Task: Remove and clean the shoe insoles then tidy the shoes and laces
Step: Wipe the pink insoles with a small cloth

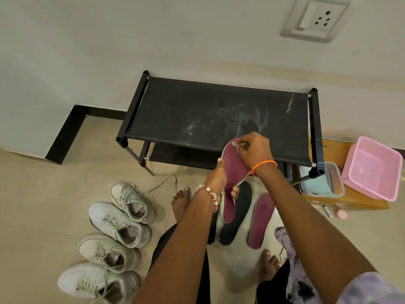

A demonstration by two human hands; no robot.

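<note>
Hands (238, 163) round upright, toe-up insole (233, 170)

Beige tiled floor (54, 205) carries four white sneakers (116, 224) lower left, two insoles (260, 220) centre, black shoe rack (219, 113), cardboard box (350, 200) right.

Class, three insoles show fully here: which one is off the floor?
The maroon insole gripped by both hands; the black insole and second maroon insole lie flat on the floor.
</note>
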